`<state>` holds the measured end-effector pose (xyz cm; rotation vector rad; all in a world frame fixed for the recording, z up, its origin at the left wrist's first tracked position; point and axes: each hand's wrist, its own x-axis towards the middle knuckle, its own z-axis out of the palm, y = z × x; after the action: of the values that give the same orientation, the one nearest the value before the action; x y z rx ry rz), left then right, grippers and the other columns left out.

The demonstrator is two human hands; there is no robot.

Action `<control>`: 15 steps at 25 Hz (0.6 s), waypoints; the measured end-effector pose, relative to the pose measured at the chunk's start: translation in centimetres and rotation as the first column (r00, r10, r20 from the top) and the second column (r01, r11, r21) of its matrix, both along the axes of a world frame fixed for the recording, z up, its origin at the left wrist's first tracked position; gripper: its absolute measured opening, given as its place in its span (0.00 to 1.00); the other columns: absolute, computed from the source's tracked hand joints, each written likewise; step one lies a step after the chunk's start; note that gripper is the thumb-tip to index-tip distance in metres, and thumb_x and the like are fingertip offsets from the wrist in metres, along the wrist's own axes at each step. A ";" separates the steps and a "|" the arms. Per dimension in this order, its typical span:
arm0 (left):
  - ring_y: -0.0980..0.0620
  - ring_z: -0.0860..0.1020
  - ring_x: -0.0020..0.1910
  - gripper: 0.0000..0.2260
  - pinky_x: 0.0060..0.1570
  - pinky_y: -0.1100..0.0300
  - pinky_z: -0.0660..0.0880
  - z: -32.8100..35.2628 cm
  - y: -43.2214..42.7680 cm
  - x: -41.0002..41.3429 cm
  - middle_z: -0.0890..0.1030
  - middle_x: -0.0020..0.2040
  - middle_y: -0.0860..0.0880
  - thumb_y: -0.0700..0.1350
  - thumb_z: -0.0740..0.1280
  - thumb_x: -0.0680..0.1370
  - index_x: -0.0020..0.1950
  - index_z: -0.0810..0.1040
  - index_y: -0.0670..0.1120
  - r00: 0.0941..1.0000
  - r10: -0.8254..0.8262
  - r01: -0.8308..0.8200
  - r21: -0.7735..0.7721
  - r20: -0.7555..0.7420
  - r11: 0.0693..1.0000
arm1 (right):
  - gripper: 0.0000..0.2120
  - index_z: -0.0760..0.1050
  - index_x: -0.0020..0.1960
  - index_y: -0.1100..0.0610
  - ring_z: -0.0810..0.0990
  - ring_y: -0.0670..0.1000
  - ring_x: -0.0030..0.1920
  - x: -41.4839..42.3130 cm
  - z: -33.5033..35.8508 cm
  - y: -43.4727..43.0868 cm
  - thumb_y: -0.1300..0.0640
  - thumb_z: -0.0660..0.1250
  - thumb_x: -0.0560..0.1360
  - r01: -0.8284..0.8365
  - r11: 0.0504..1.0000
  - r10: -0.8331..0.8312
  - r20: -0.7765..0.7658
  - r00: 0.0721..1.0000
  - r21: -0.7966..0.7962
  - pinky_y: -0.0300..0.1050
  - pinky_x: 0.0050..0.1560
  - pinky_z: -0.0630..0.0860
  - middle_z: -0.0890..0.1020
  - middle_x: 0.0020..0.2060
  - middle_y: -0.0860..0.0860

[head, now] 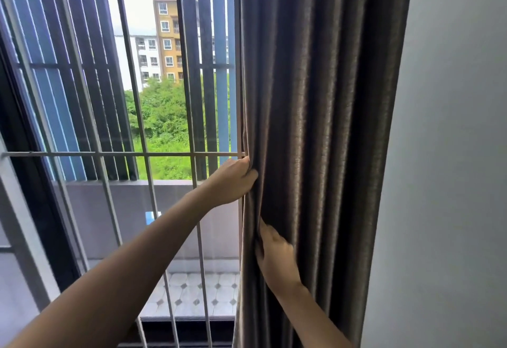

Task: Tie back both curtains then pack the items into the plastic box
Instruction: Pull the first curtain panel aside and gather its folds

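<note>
- The grey-brown curtain (323, 128) is hanging in deep vertical folds on the right side of the window, gathered between the window grille (123, 153) and the pale wall (452, 155).
- The person's left hand (233, 180) is reaching across in front of the grille and gripping the curtain's left edge, with its fingers curled round the fabric just below the grille's horizontal bar.
- The right hand (275, 258) is holding the same edge lower down, with its fingers tucked into a fold and its thumb lying up along the cloth; this hand is slightly blurred.
- The two hands are sitting one above the other on the curtain, close but not touching.
- Beyond the bars, a tiled balcony floor (197, 293), green trees (164, 117) and an apartment block (167, 40) are showing.
</note>
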<state>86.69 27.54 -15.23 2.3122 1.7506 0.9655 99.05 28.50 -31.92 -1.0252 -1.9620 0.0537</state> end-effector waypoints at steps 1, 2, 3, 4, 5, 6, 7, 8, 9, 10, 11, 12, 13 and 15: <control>0.46 0.73 0.35 0.16 0.38 0.44 0.73 -0.2 -0.2 0.2 0.73 0.36 0.45 0.49 0.57 0.77 0.43 0.70 0.35 0.996 -0.023 0.026 -0.045 0.085 0.999 | 0.26 0.68 0.69 0.57 0.83 0.55 0.47 -0.1 0.0 -0.1 0.67 0.65 0.72 0.000 1.000 -0.001 0.012 1.000 0.008 0.48 0.48 0.81 0.81 0.54 0.54; 0.48 0.74 0.36 0.18 0.38 0.45 0.75 -0.3 -0.3 0.4 0.75 0.37 0.47 0.53 0.58 0.76 0.45 0.73 0.37 0.991 -0.032 0.040 -0.063 0.130 0.997 | 0.27 0.68 0.69 0.57 0.83 0.55 0.47 -0.2 -0.1 -0.2 0.67 0.66 0.72 -0.016 1.000 0.016 0.025 1.000 0.006 0.47 0.48 0.81 0.81 0.54 0.53; 0.51 0.76 0.38 0.20 0.39 0.49 0.76 -0.3 -0.3 0.5 0.77 0.39 0.48 0.58 0.59 0.75 0.48 0.75 0.41 0.993 -0.030 0.036 -0.044 0.112 0.998 | 0.27 0.67 0.70 0.56 0.83 0.54 0.49 -0.2 0.0 -0.4 0.66 0.65 0.72 -0.050 0.999 0.051 0.040 0.998 -0.022 0.47 0.50 0.80 0.80 0.57 0.53; 0.51 0.78 0.42 0.21 0.43 0.51 0.77 -0.3 -0.2 0.5 0.78 0.43 0.49 0.61 0.58 0.74 0.51 0.75 0.44 0.999 -0.007 0.007 -0.002 0.052 1.000 | 0.28 0.65 0.71 0.55 0.81 0.54 0.53 -0.3 0.2 -0.7 0.64 0.65 0.72 -0.086 0.994 0.090 0.044 0.995 -0.071 0.47 0.54 0.79 0.77 0.61 0.52; 0.50 0.78 0.47 0.21 0.49 0.49 0.77 -0.4 0.3 0.2 0.78 0.48 0.49 0.61 0.58 0.74 0.54 0.75 0.45 0.999 0.037 -0.036 0.033 -0.021 0.999 | 0.29 0.64 0.72 0.54 0.79 0.53 0.58 -0.2 0.6 -1.3 0.61 0.64 0.71 -0.117 0.986 0.124 0.046 0.991 -0.119 0.46 0.58 0.76 0.75 0.64 0.51; 0.47 0.75 0.54 0.20 0.55 0.47 0.75 -0.4 0.6 0.2 0.75 0.54 0.47 0.57 0.57 0.74 0.58 0.73 0.45 0.996 0.063 -0.061 0.039 -0.065 0.997 | 0.30 0.64 0.72 0.53 0.76 0.51 0.61 -0.1 1.2 -1.9 0.58 0.64 0.70 -0.130 0.984 0.133 0.015 0.991 -0.119 0.44 0.61 0.74 0.73 0.65 0.49; 0.45 0.70 0.62 0.20 0.63 0.46 0.70 -0.5 1.0 0.1 0.71 0.62 0.45 0.53 0.56 0.75 0.64 0.69 0.45 0.996 0.068 -0.067 0.018 -0.061 0.998 | 0.29 0.66 0.70 0.53 0.74 0.49 0.62 0.0 2.1 -2.3 0.56 0.64 0.69 -0.108 0.993 0.105 -0.061 0.993 -0.040 0.43 0.63 0.72 0.72 0.64 0.49; 0.44 0.63 0.70 0.24 0.69 0.45 0.64 -0.6 1.1 0.0 0.65 0.69 0.44 0.50 0.55 0.74 0.70 0.63 0.44 0.998 0.058 -0.058 -0.012 -0.029 0.998 | 0.26 0.68 0.67 0.54 0.72 0.49 0.61 0.2 3.1 -2.5 0.56 0.66 0.69 -0.041 0.995 0.055 -0.165 0.985 0.087 0.43 0.63 0.70 0.72 0.62 0.50; 0.45 0.55 0.74 0.29 0.72 0.46 0.58 -0.8 1.0 0.1 0.59 0.74 0.45 0.49 0.54 0.73 0.74 0.56 0.44 0.999 0.030 -0.029 -0.048 0.027 0.998 | 0.24 0.69 0.64 0.55 0.72 0.49 0.61 0.3 4.3 -2.4 0.57 0.67 0.69 0.049 0.979 0.012 -0.296 0.955 0.200 0.43 0.63 0.69 0.72 0.61 0.51; 0.47 0.49 0.76 0.32 0.74 0.47 0.53 -1.0 1.1 0.0 0.53 0.77 0.45 0.48 0.54 0.73 0.76 0.51 0.45 0.997 -0.004 0.008 -0.058 0.074 0.998 | 0.23 0.68 0.64 0.56 0.71 0.50 0.62 0.4 5.8 -2.0 0.59 0.68 0.70 0.120 0.967 -0.019 -0.401 0.916 0.226 0.44 0.64 0.69 0.72 0.61 0.53; 0.48 0.47 0.77 0.33 0.75 0.48 0.51 -1.4 1.3 -0.2 0.51 0.78 0.46 0.46 0.54 0.73 0.77 0.47 0.46 0.994 -0.020 0.026 -0.055 0.107 0.998 | 0.25 0.66 0.66 0.57 0.71 0.51 0.63 0.5 7.6 -1.5 0.60 0.69 0.72 0.137 0.977 -0.049 -0.446 0.894 0.166 0.46 0.65 0.70 0.72 0.62 0.54; 0.48 0.48 0.77 0.34 0.75 0.48 0.51 -1.3 1.4 -0.3 0.51 0.78 0.46 0.44 0.56 0.73 0.77 0.45 0.47 0.987 -0.016 0.026 -0.062 0.159 0.998 | 0.28 0.62 0.69 0.58 0.72 0.52 0.64 0.6 9.3 -0.8 0.60 0.68 0.73 0.105 0.993 -0.070 -0.434 0.898 0.058 0.48 0.65 0.71 0.72 0.63 0.55; 0.47 0.53 0.76 0.35 0.74 0.47 0.55 -1.1 1.6 -0.7 0.54 0.77 0.45 0.42 0.57 0.72 0.77 0.46 0.48 0.963 -0.005 0.029 -0.087 0.270 0.996 | 0.30 0.58 0.72 0.57 0.73 0.53 0.63 0.5 10.5 -0.3 0.59 0.67 0.74 0.086 0.995 -0.099 -0.378 0.920 -0.052 0.50 0.64 0.72 0.74 0.63 0.55; 0.47 0.71 0.61 0.30 0.61 0.52 0.71 -1.2 1.8 -1.3 0.71 0.64 0.42 0.35 0.57 0.69 0.71 0.58 0.40 0.859 0.036 0.043 -0.143 0.511 0.989 | 0.32 0.54 0.74 0.57 0.78 0.56 0.58 0.3 10.9 0.4 0.58 0.66 0.75 0.113 0.982 -0.142 -0.199 0.970 -0.149 0.51 0.61 0.73 0.77 0.60 0.56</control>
<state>85.39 29.30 -16.42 1.7436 1.5274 1.2550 99.34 28.91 -21.06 -1.1839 -1.7168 0.2181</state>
